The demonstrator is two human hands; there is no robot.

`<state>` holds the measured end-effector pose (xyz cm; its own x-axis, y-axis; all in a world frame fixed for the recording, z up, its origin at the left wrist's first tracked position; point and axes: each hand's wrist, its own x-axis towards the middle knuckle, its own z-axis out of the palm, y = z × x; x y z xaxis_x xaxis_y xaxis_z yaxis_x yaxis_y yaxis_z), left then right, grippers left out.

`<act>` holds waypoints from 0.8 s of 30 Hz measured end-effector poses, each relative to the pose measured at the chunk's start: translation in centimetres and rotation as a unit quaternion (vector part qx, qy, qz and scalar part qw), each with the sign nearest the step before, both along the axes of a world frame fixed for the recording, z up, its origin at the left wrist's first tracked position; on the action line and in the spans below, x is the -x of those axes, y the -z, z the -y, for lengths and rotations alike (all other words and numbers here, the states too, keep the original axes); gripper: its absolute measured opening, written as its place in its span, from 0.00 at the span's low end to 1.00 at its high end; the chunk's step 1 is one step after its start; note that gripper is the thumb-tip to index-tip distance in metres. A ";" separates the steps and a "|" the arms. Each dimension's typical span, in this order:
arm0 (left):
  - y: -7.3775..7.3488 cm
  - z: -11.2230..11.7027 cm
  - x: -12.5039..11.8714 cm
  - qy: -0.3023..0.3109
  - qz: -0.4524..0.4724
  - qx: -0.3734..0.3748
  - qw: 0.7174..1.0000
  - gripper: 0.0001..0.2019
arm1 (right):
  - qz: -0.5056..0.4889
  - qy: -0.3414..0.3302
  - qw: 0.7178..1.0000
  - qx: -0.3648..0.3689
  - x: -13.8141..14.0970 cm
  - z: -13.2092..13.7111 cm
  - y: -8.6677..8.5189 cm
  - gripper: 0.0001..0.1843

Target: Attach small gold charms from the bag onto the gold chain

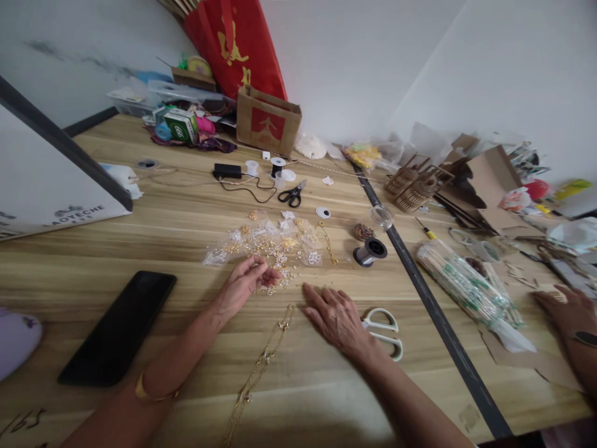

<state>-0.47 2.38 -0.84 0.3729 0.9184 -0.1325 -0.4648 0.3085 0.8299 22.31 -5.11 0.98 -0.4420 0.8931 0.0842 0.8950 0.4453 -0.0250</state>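
Note:
My left hand (249, 278) hovers at the near edge of a loose heap of small beads and gold and silver findings (280, 255). Its thumb and forefinger are pinched together, and I cannot make out what is between them. My right hand (333, 314) lies palm down on the table, fingers stretched out, the forefinger beside a few tiny gold pieces (321, 285). Between my wrists runs a gold chain necklace (265, 358) with small charms. White-handled scissors (394, 348) lie partly under my right hand. Small plastic bags (219, 255) and a short gold chain (330, 246) surround the heap.
A black phone (119, 330) lies on the left. Beyond the heap are black-handled scissors (291, 196), a wire spool (370, 251) and a paper bag (268, 121). At right, another person's hand (564, 308) rests near a bundle of wrapped sticks (461, 283).

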 end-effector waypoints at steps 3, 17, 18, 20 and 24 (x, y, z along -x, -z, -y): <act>0.0 0.0 0.0 -0.001 -0.001 0.002 1.000 0.08 | 0.002 -0.001 1.000 0.000 0.0 0.0 0.1 0.24; -0.5 0.1 -0.1 0.002 0.000 0.002 1.000 0.08 | 0.004 -0.002 1.000 0.004 0.0 0.1 0.0 0.24; -0.5 0.1 -0.1 0.002 0.000 0.002 1.000 0.08 | 0.005 -0.001 1.000 0.006 0.0 0.0 0.0 0.24; -0.4 0.1 -0.1 0.001 0.002 0.001 1.000 0.08 | 0.006 -0.001 1.000 0.008 0.0 0.0 0.0 0.24; -0.2 0.0 -0.1 -0.001 0.006 0.003 1.000 0.08 | 0.006 -0.004 1.000 0.007 -0.1 0.0 0.1 0.24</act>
